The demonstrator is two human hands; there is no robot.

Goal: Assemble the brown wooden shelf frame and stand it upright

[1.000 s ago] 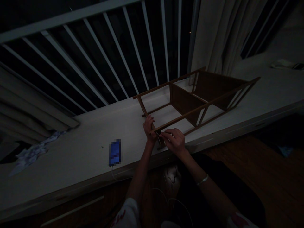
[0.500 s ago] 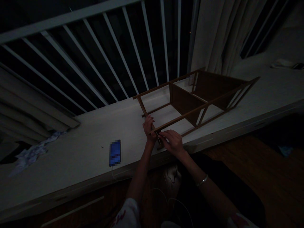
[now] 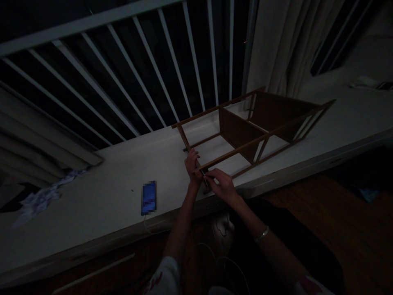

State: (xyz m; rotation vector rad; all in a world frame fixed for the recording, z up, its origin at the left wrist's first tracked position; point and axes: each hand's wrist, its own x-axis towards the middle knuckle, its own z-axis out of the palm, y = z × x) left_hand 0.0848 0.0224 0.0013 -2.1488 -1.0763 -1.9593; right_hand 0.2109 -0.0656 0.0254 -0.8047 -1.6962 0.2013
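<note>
A brown wooden shelf rack lies on its side on the pale window ledge. My left hand is closed around the bar at the rack's near left end, by the corner where a long rail meets it. At that same corner, the fingers of my right hand are pinched together. A small thin light-coloured piece shows at the fingertips, but it is too dark and small to name.
A phone with a white cable lies left of my hands on the ledge. White railing bars stand behind it. Curtains hang at both sides, and crumpled patterned cloth lies far left.
The fingers of my right hand have shifted slightly at the rack's corner. My left hand and the rack stay where they were.
</note>
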